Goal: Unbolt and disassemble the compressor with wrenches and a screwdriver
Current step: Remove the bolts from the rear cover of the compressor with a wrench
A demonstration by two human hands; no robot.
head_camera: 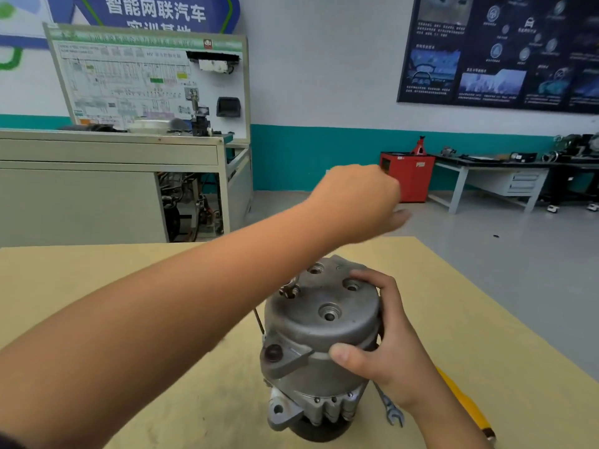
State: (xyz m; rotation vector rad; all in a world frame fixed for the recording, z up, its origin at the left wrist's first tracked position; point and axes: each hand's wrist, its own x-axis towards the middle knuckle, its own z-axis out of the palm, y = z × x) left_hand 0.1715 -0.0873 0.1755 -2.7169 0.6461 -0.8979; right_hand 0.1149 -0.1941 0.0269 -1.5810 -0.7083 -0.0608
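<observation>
compressor (321, 335) upright, right hand (385, 348) fingers (366, 276) wrapped around it

We are in a vehicle-training workshop. Left of the fingers of our raised left hand (356, 202) stands a teaching board (149, 82) printed with a wiring diagram, on a metal bench (107, 150). Just behind those fingers is a red cabinet (411, 179) topped by a jack stand (420, 145). To their right a workbench (492, 170) carries parts, under a dark poster (499, 50) of car graphics. Our right hand (385, 348) wraps its fingers around a compressor (321, 338), with a wrench (392, 413) near them.
</observation>
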